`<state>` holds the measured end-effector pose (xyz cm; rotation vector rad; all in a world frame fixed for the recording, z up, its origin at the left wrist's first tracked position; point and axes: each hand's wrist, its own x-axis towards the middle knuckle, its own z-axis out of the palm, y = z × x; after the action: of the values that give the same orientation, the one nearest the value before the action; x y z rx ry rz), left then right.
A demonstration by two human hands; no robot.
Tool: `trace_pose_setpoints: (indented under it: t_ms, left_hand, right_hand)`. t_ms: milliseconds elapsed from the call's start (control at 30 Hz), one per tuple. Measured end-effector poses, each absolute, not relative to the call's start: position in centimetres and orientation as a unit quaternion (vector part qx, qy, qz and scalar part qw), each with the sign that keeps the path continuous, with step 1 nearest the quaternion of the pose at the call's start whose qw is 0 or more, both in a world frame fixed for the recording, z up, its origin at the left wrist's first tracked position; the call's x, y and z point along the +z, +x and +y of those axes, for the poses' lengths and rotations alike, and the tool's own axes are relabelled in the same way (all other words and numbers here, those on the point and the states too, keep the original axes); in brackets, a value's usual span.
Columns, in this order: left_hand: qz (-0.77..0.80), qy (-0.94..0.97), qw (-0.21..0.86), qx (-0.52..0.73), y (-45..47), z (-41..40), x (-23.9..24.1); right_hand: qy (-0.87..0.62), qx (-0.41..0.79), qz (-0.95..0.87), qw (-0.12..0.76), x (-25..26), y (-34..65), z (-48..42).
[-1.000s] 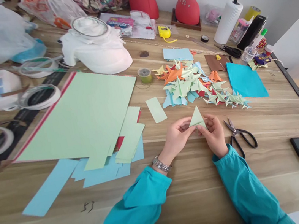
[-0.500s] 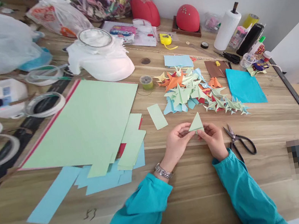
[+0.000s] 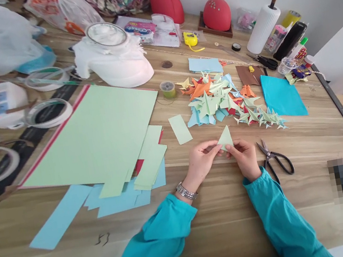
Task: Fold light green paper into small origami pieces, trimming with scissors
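Note:
Between my two hands is a small piece of folded green paper [image 3: 225,137], its pointed tip facing up and away from me. My left hand [image 3: 204,159] pinches its left lower corner with thumb and fingers. On the right lower edge, my right hand [image 3: 243,156] presses it between thumb and forefinger. A plain green paper rectangle [image 3: 180,129] lies on the table just beyond my left hand. Past my fingertips is a heap of folded paper shapes [image 3: 207,103] in green, orange, blue and red. Black-handled scissors [image 3: 275,159] rest open to the right of my right hand.
At left, a large green sheet [image 3: 99,132] lies with green and blue paper strips [image 3: 61,216]. A spool of line [image 3: 168,89] stands near the heap. A turquoise square [image 3: 282,95] is at right. Farther back are a tape measure [image 3: 190,39] and a white cap-shaped object [image 3: 113,63].
The lower flap of the green paper, which showed a horizontal edge before, now lies flat against the triangle. My thumbs have shifted slightly up onto it. The view has tilted a little.

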<state>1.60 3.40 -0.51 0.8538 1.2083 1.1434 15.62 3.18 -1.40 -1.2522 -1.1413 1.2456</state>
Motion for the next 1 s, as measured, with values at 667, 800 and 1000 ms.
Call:
trace_pose_setpoints:
  t_ms: [667,800,1000]
  left_hand:
    - [0.46,0.41,0.654,0.439,1.69,3.27,-0.16]
    - [0.459,0.416,0.652,0.438,1.68,3.26,0.07]
    - [0.462,0.418,0.651,0.435,1.66,3.33,0.01]
  right_hand:
    - [-0.487,0.549,-0.437,0.52,-1.1,15.46,3.18]
    - [-0.496,0.546,-0.441,0.511,-1.01,15.44,3.17]
    - [-0.496,0.544,-0.445,0.511,-1.14,15.54,3.2]
